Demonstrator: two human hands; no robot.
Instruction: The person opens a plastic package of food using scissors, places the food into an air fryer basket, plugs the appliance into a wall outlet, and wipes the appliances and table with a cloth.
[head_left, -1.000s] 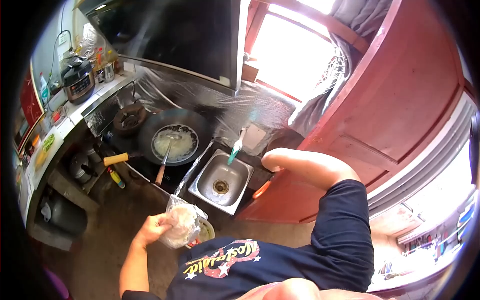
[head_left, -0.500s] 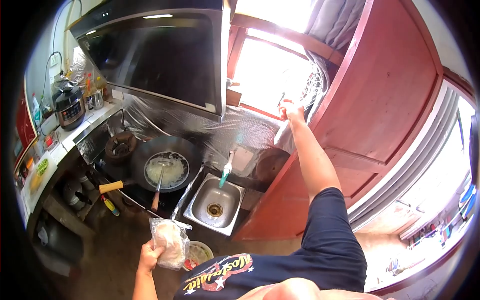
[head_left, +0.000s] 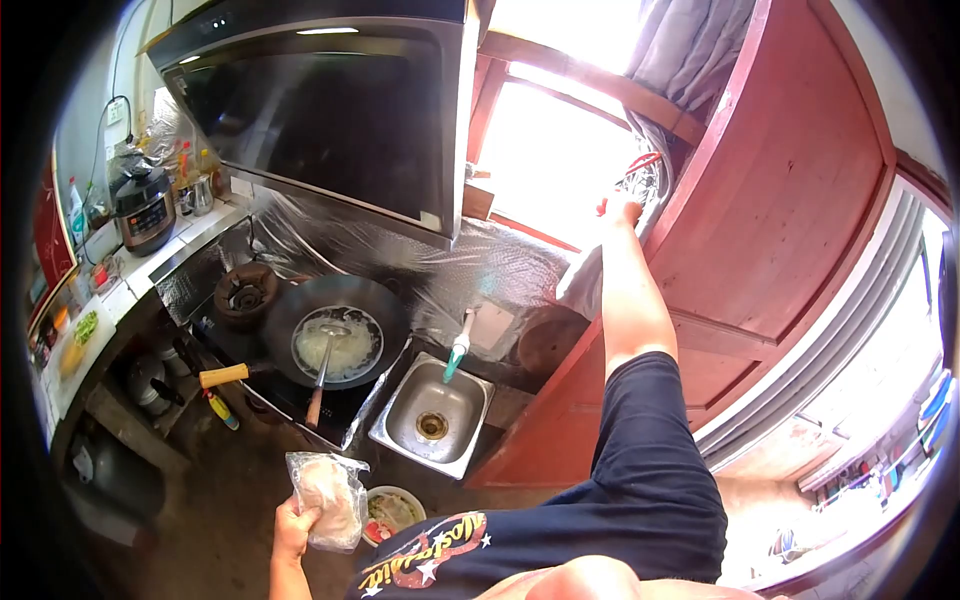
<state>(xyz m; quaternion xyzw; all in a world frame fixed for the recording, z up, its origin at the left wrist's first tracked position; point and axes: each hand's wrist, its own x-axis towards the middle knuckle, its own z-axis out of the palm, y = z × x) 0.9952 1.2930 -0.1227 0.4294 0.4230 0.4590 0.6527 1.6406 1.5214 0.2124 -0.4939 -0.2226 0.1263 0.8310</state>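
Note:
My left hand (head_left: 293, 525) is closed on the edge of a clear plastic bag (head_left: 328, 500) with pale, whitish food inside, held above the floor. Stretched far out to the window, my right hand (head_left: 620, 208) is closed by the curtain and some metal wirework. A red looped piece (head_left: 645, 160), like a scissor handle, shows just beyond its fingers; whether they grip it is unclear. On the stove a black wok (head_left: 390, 310) holds pale food in cloudy liquid, with a wooden-handled spatula (head_left: 318, 385) resting in it.
A steel sink (head_left: 405, 425) with a tap (head_left: 458, 350) is right of the stove. A bowl (head_left: 400, 497) with food scraps stands below. The wok's yellow handle (head_left: 223, 376) juts left. The range hood (head_left: 320, 120) hangs above; a red door (head_left: 770, 200) stands at right.
My right hand has moved right and slightly up, toward the wirework, and the red looped piece has come into sight. My left hand and the bag have shifted slightly left and down.

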